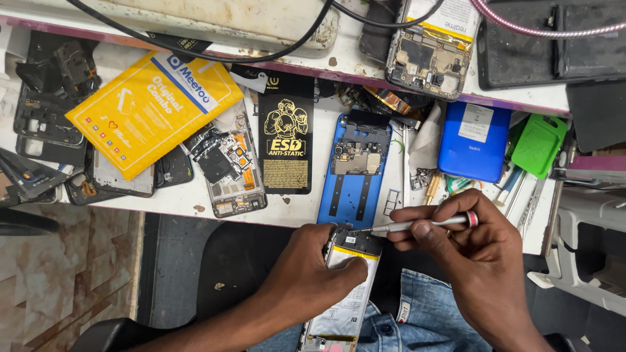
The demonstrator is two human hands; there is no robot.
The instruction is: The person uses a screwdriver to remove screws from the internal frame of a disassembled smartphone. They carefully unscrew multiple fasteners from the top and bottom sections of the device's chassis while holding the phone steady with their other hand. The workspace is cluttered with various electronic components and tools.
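Opened phone (343, 287) is gripped by the left hand (313, 270) over the lap, at 6 o'clock | screwdriver (417, 225) is pinched by the right hand (469, 251), tip at the phone's 12 o'clock end | risk: a tiny screw could be lost if the tip slips | blue back cover (355, 176) is seen at 12 o'clock on the bench.

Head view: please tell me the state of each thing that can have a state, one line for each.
Held phone: back cover off, battery exposed, upright in the left hand.
Screwdriver: gripped by the right hand, tip at the held phone's top edge.
Blue phone: lying flat, opened, board exposed.
Grey phone: back off, board and battery exposed.
Blue cover: detached, lying on the table.
Yellow packet: lying flat.
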